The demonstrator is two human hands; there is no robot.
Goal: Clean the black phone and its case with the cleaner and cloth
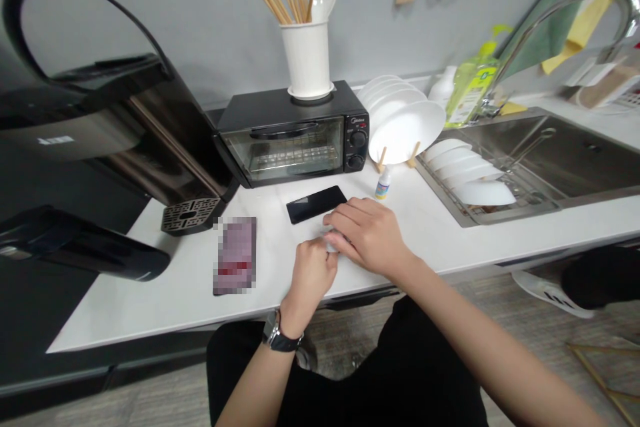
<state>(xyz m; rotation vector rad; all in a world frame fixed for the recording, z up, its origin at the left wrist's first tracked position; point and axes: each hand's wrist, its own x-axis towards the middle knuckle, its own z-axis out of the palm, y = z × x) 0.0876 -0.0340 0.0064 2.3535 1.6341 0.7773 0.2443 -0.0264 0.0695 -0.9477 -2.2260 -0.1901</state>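
Both of my hands meet on the white counter (165, 293), just in front of a black phone (317, 203) lying face up. My left hand (311, 273), with a watch on its wrist, is curled in a pinch on a small pale thing (331, 240) I cannot make out. My right hand (367, 235) lies over the same thing, fingers bent and pressed down onto it. A small white dropper bottle (384, 183) stands upright just right of the phone. A second, blurred-out phone (235, 255) lies to the left.
A black toaster oven (295, 135) holds a white utensil pot (307, 57) with chopsticks. A large black appliance (105, 127) fills the left. White plates (405, 121) stand in a rack, more dishes in the sink (545, 160), with green soap (473, 83) and a tap (565, 3).
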